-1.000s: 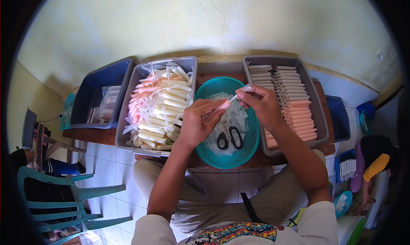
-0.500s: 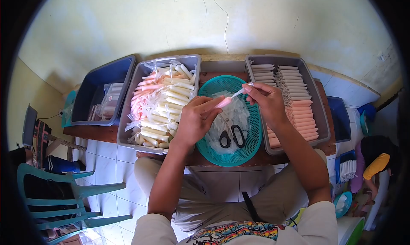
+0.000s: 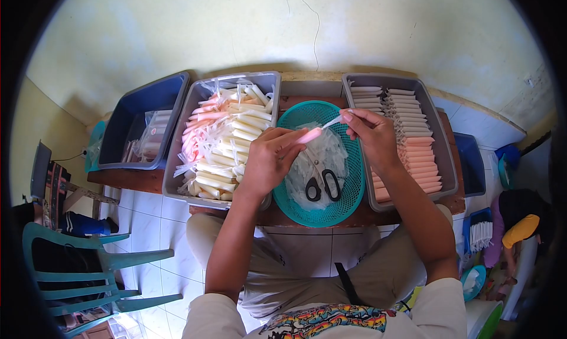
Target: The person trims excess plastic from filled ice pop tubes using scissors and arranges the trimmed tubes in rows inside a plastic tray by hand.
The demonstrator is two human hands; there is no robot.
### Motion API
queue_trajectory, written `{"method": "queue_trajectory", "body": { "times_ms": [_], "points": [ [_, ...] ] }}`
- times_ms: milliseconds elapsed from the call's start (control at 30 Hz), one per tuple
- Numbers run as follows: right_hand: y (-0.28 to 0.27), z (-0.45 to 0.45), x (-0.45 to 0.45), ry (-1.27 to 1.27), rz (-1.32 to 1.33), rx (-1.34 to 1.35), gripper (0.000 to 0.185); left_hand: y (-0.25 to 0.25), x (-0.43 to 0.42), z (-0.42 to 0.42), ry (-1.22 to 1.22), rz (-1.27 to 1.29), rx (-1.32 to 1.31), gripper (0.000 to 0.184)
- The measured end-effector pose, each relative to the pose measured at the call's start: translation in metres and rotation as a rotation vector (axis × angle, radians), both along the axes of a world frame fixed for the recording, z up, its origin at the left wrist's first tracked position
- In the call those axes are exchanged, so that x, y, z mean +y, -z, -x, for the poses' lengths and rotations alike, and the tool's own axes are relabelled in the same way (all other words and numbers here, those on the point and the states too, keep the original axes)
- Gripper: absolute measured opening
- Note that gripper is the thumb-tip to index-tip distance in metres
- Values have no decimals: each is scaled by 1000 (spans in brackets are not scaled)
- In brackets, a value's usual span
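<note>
My left hand grips a pink ice pop in a clear plastic sleeve, above the green basket. The fingertips of my right hand pinch the sleeve's twisted loose end, which is drawn out straight between both hands. Below them, scissors with black handles lie on a heap of clear plastic scraps inside the green mesh basket. On the left, a grey tub holds a jumble of pink and cream ice pops with long plastic tails. On the right, another grey tub holds neat rows of white and pink ones.
A dark blue tub with some packed pouches stands at the far left of the wooden table. A green plastic chair is at the lower left. At the right, a person bends near a blue crate.
Both hands keep their hold on the ice pop and its plastic end. The ice pop has risen slightly, and the view has shifted a little.
</note>
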State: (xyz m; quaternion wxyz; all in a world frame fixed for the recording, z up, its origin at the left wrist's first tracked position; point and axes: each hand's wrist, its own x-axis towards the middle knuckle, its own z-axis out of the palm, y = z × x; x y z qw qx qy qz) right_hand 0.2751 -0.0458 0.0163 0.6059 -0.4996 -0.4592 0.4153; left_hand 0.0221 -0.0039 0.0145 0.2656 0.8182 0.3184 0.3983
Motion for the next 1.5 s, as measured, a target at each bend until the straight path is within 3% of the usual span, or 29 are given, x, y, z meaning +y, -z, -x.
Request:
{"method": "queue_trajectory", "body": {
  "times_ms": [300, 400, 467, 500, 567, 667, 800, 867, 1067, 1167, 1300, 1500],
  "points": [
    [6, 5, -7, -153, 82, -154, 40, 6, 4, 4, -79, -161, -11, 42],
    [11, 14, -13, -179, 163, -392, 50, 7, 6, 5, -106, -187, -11, 40],
    [9, 26, -22, -245, 198, -721, 54, 7, 6, 5, -125, -153, 29, 42],
    [18, 29, -25, -244, 199, -721, 54, 9, 6, 5, -124, -153, 29, 42],
    [46, 35, -27, -220, 56, -1128, 62, 12, 8, 4, -135, -190, 35, 42],
    [57, 49, -36, -320, 266, -1143, 62, 11, 7, 2, -141, -184, 39, 42],
    [70, 65, -39, -335, 340, -1154, 60, 11, 6, 1, -132, -191, 30, 43],
    [70, 71, -38, -285, 427, -1136, 84, 10, 5, 2, -122, -162, 34, 43],
    [88, 60, -29, -294, 374, -1140, 86, 9, 5, 4, -141, -195, 50, 42],
    [60, 50, -28, -375, 374, -1074, 76, 8, 6, 7, -151, -206, 38, 42],
    [31, 38, -32, -371, 325, -1006, 78, 14, 11, 14, -192, -205, 20, 41],
    [0, 33, -46, -282, 217, -863, 95, 10, 19, 23, -301, -228, -9, 34]
  ]
}}
